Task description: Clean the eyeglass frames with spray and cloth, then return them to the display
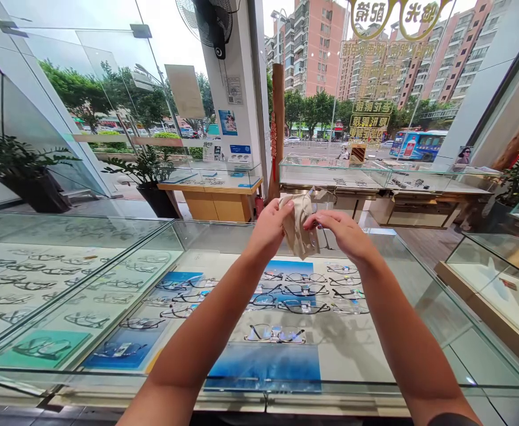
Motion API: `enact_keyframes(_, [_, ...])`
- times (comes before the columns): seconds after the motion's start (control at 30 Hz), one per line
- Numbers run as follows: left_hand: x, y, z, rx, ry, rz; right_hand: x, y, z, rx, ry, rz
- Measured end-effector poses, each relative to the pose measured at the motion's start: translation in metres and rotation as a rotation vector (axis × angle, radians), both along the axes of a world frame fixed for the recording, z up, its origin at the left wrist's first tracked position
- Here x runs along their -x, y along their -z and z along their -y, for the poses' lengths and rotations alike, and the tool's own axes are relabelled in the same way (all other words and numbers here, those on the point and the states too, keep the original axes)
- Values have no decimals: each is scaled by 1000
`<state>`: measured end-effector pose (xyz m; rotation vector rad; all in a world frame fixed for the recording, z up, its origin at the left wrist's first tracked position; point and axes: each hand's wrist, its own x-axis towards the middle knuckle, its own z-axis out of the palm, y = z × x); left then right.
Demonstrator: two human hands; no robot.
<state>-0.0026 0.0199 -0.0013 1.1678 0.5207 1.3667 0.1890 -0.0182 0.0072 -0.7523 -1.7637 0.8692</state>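
Note:
Both my arms reach forward over a glass display counter. My left hand is closed on the top of a beige cleaning cloth, which hangs down between my hands. My right hand pinches the cloth's right side with fingers curled. Something thin, perhaps a pair of glasses, seems wrapped in the cloth, but it is hidden. Under the glass below my hands lie several pairs of spectacles in rows on white and blue mats.
A second glass counter with more spectacles runs to the left, another to the right. Further display cases and potted plants stand before the shop window. A wall fan hangs above.

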Motion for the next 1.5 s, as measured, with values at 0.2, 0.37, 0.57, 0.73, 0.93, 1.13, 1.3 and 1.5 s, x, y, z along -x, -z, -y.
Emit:
enact_keyframes(0.2, [-2, -1, 3, -43, -48, 37, 12, 6, -2, 0, 45, -11])
enact_keyframes(0.37, [-1, -1, 4, -93, -128, 1, 16, 11, -3, -32, 125, -23])
enact_keyframes(0.57, [-3, 0, 5, -282, -203, -131, 20, 14, -6, -50, 78, 17])
enact_keyframes(0.73, [-3, 2, 2, -287, -202, -113, 20, 15, -9, -11, 12, -19])
enact_keyframes(0.93, [-3, 3, 4, -322, -303, -85, 20, 15, -8, -25, -66, -9])
enact_keyframes(1.13, [-4, 1, 6, -104, -144, 23, 19, 17, -8, -73, -103, 20])
enact_keyframes(1.3, [0, 2, 3, -132, -35, -94, 17, 15, -8, -100, -93, 50])
enact_keyframes(1.5, [1, -2, 9, -91, 169, -90, 17, 15, -8, -31, -114, 0])
